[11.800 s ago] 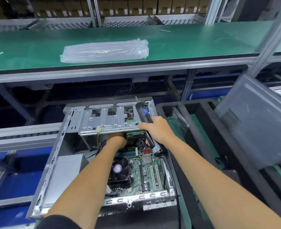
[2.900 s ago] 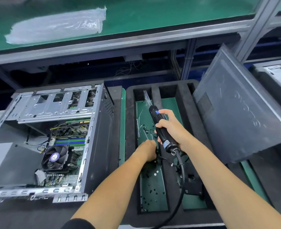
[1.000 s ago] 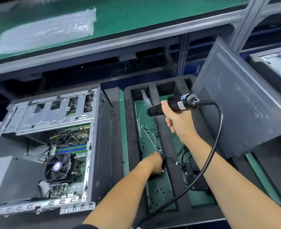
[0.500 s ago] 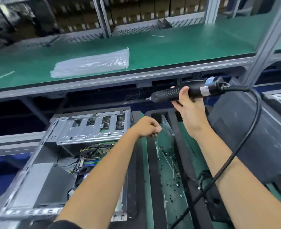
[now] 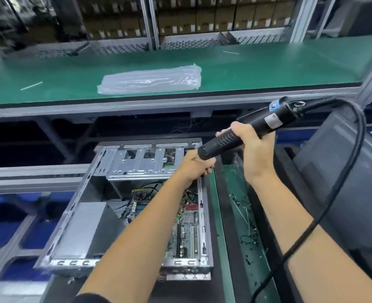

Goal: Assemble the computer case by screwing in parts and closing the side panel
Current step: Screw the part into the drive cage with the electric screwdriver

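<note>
The open computer case lies on its side with the motherboard and the silver drive cage showing. My right hand grips a black electric screwdriver, tip pointing down-left over the cage's right end. My left hand is closed right at the tip, fingers pinched; a screw there is too small to make out. The dark grey side panel leans at the right.
A black foam tray with green floors holds loose screws and cable ties right of the case. The screwdriver's cable loops over my right forearm. A plastic bag lies on the green shelf above.
My left hand left the screw tray and rose to the screwdriver tip. My right hand carried the screwdriver left, over the case's drive cage. The view swung back toward the case.
</note>
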